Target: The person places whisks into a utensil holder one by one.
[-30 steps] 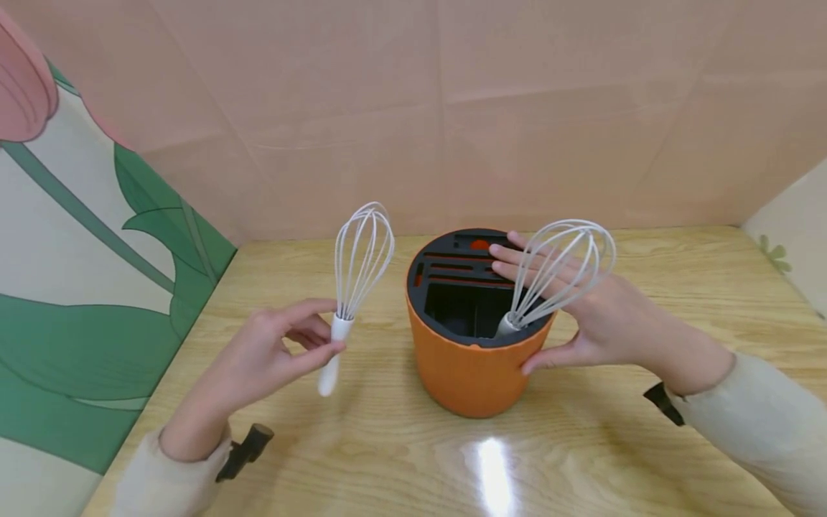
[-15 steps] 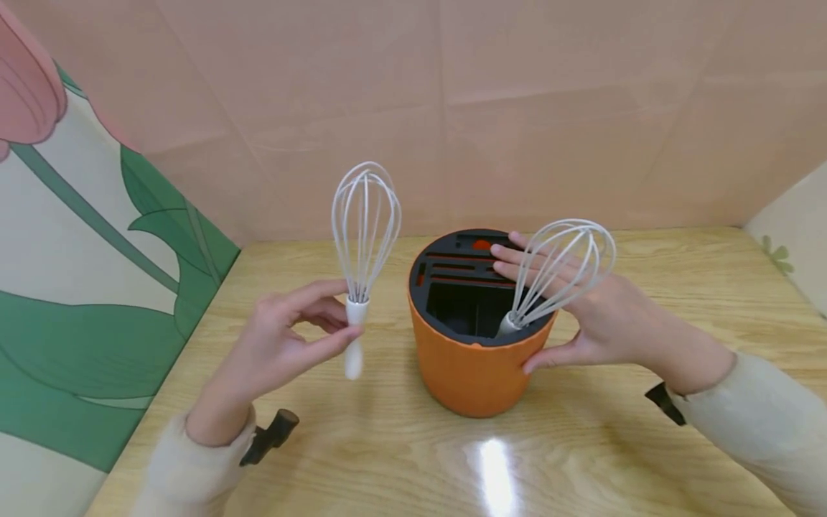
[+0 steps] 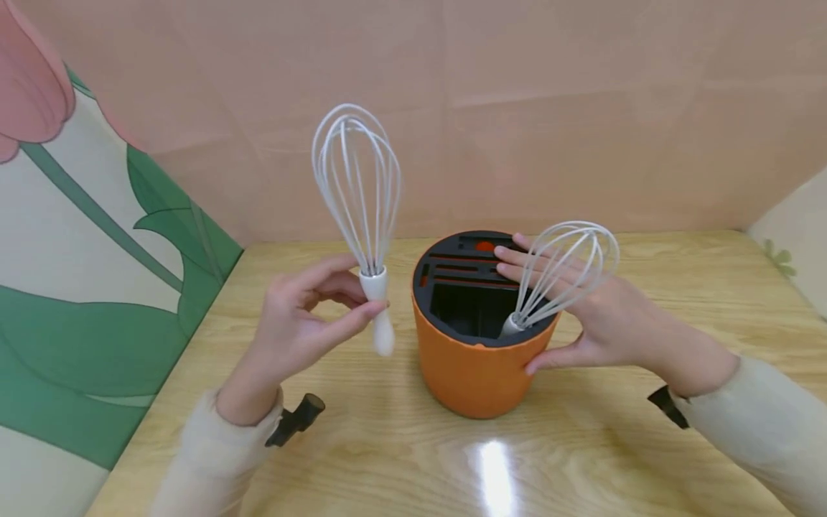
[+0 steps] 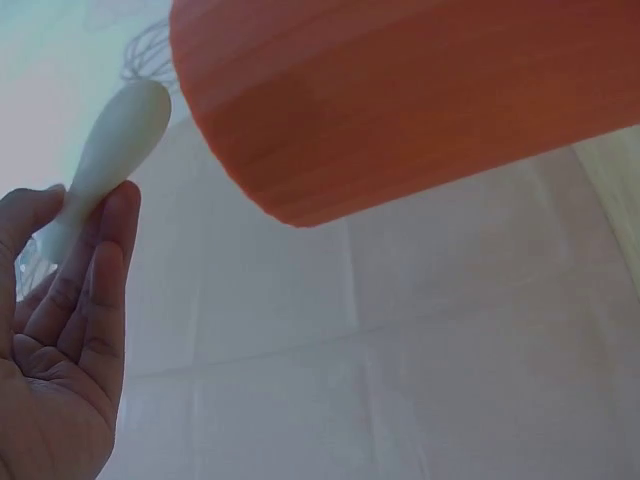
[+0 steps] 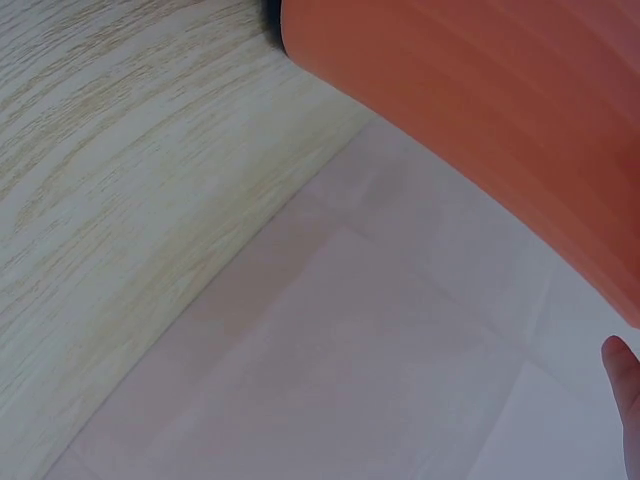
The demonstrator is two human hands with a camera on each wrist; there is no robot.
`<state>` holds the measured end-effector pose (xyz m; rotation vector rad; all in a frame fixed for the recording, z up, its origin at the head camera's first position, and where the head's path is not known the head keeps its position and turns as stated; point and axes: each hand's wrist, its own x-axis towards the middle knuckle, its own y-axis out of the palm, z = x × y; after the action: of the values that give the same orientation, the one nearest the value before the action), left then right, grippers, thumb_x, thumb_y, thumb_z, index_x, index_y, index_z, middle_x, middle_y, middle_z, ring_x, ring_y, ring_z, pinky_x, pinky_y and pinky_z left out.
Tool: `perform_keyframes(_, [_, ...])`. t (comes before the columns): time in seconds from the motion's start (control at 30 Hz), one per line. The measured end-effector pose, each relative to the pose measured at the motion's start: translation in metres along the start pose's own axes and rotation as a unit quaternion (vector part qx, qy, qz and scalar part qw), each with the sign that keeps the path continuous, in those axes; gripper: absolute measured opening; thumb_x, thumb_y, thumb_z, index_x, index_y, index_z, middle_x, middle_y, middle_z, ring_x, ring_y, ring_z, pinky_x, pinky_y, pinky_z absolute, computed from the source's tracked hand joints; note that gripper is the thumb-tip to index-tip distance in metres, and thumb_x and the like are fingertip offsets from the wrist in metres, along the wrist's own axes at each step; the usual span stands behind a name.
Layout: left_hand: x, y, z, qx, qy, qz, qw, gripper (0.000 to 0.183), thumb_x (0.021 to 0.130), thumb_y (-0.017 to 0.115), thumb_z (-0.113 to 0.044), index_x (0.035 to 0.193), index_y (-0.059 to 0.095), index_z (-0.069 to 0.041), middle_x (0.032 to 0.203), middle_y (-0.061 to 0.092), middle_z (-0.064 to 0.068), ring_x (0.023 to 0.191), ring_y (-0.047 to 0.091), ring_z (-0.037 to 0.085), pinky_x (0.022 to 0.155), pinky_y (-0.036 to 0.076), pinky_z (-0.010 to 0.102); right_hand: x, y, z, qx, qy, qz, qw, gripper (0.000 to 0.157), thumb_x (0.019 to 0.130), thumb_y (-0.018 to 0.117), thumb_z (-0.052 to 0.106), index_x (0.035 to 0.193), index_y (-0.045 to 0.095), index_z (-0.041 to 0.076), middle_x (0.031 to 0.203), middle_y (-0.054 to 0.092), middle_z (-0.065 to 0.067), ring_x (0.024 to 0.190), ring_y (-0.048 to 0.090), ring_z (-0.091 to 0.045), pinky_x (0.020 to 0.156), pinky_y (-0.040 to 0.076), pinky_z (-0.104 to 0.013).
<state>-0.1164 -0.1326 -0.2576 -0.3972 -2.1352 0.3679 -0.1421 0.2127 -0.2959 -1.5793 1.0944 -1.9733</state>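
My left hand [image 3: 300,316] pinches a white-handled whisk [image 3: 374,286] between thumb and fingers, wires up, in the air left of the holder. The left wrist view shows its handle [image 4: 125,135] jutting beyond the fingertips. An orange round utensil holder [image 3: 481,384] with a black slotted top [image 3: 446,269] stands upright on the table. A second whisk [image 3: 513,325] leans right in its large front compartment, the lower handle hidden. My right hand [image 3: 601,316] rests on the holder's right side, straight fingers over the top and thumb against the front wall, partly seen through the whisk's wires.
The wooden table [image 3: 388,459] runs back to a pinkish panelled wall [image 3: 413,143]. A wall with a painted tulip and green leaves [image 3: 84,345] rises at the left. Both wrists carry black mounts. Light glares off the table in front of the holder.
My left hand has raised the whisk and carried it right, closer to the holder. The right hand, the holder and the second whisk have stayed about where they were.
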Motion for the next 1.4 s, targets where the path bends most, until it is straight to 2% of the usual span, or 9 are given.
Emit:
perform_keyframes(0.17, [0.009, 0.005, 0.0, -0.024, 0.029, -0.034, 0.9987, 0.05, 0.089, 0.074, -0.028, 0.108, 0.063, 0.016, 0.075, 0.072, 0.021, 0.07, 0.07, 0.008, 0.065, 0.059, 0.022, -0.001, 0.0, 0.0, -0.002, 0.0, -0.002, 1.0, 0.105, 0.072, 0.07, 0.074, 0.139, 0.052, -0.004, 0.154, 0.046, -0.012, 0.151, 0.029, -0.026, 0.125, 0.016, -0.031])
perform_keyframes(0.43, [0.02, 0.013, 0.0, -0.042, 0.052, -0.056, 0.9962, 0.051, 0.088, 0.075, -0.025, 0.106, 0.06, 0.02, 0.076, 0.07, 0.025, 0.07, 0.071, 0.009, 0.065, 0.06, 0.024, -0.001, 0.0, 0.0, -0.009, 0.001, -0.003, 1.0, 0.105, 0.072, 0.069, 0.075, 0.139, 0.052, -0.004, 0.154, 0.046, -0.012, 0.15, 0.031, -0.028, 0.125, 0.016, -0.031])
perform_keyframes(0.7, [0.03, 0.019, -0.002, -0.047, 0.043, -0.076, 0.9951, 0.053, 0.087, 0.077, -0.026, 0.106, 0.059, 0.02, 0.079, 0.07, 0.027, 0.072, 0.071, 0.009, 0.065, 0.06, 0.025, -0.001, 0.001, -0.001, -0.005, -0.002, -0.005, 1.0, 0.106, 0.07, 0.072, 0.073, 0.139, 0.052, -0.004, 0.153, 0.046, -0.014, 0.151, 0.029, -0.026, 0.125, 0.016, -0.031])
perform_keyframes(0.8, [0.033, 0.023, -0.001, -0.061, 0.036, -0.075, 0.9947, 0.046, 0.086, 0.078, -0.017, 0.108, 0.059, 0.019, 0.079, 0.07, 0.027, 0.073, 0.071, 0.009, 0.066, 0.06, 0.026, -0.001, 0.001, -0.001, -0.002, -0.004, -0.006, 1.0, 0.106, 0.069, 0.074, 0.072, 0.139, 0.052, -0.004, 0.153, 0.046, -0.014, 0.151, 0.028, -0.025, 0.125, 0.016, -0.032])
perform_keyframes(0.9, [0.035, 0.027, 0.0, -0.066, 0.031, -0.071, 0.9948, 0.038, 0.082, 0.079, -0.002, 0.108, 0.06, 0.017, 0.08, 0.071, 0.025, 0.073, 0.071, 0.01, 0.065, 0.06, 0.028, -0.001, 0.001, -0.001, 0.0, -0.004, -0.007, 1.0, 0.106, 0.069, 0.075, 0.071, 0.139, 0.052, -0.005, 0.153, 0.046, -0.014, 0.151, 0.029, -0.025, 0.125, 0.017, -0.032])
perform_keyframes(1.03, [0.038, 0.032, 0.002, -0.066, 0.026, -0.068, 0.9952, 0.039, 0.073, 0.077, 0.015, 0.109, 0.061, 0.015, 0.081, 0.072, 0.024, 0.072, 0.071, 0.011, 0.065, 0.06, 0.03, -0.001, 0.001, -0.001, 0.001, -0.005, -0.005, 1.0, 0.106, 0.069, 0.075, 0.071, 0.139, 0.052, -0.004, 0.153, 0.046, -0.013, 0.151, 0.03, -0.027, 0.125, 0.017, -0.032])
perform_keyframes(1.23, [0.039, 0.039, 0.009, -0.074, 0.015, -0.061, 0.9952, 0.041, 0.07, 0.075, 0.021, 0.109, 0.061, 0.015, 0.079, 0.072, 0.023, 0.071, 0.07, 0.011, 0.064, 0.06, 0.031, -0.001, 0.001, -0.002, -0.006, -0.003, -0.003, 1.0, 0.105, 0.072, 0.07, 0.074, 0.139, 0.052, -0.004, 0.154, 0.046, -0.012, 0.15, 0.031, -0.028, 0.125, 0.017, -0.03])
perform_keyframes(1.4, [0.038, 0.044, 0.013, -0.067, 0.004, -0.042, 0.9968, 0.039, 0.072, 0.075, 0.019, 0.108, 0.061, 0.013, 0.079, 0.072, 0.021, 0.069, 0.07, 0.014, 0.064, 0.06, 0.031, -0.001, 0.001, -0.001, -0.007, -0.003, -0.003, 1.0, 0.104, 0.072, 0.07, 0.074, 0.139, 0.052, -0.004, 0.154, 0.046, -0.012, 0.15, 0.032, -0.028, 0.125, 0.017, -0.031])
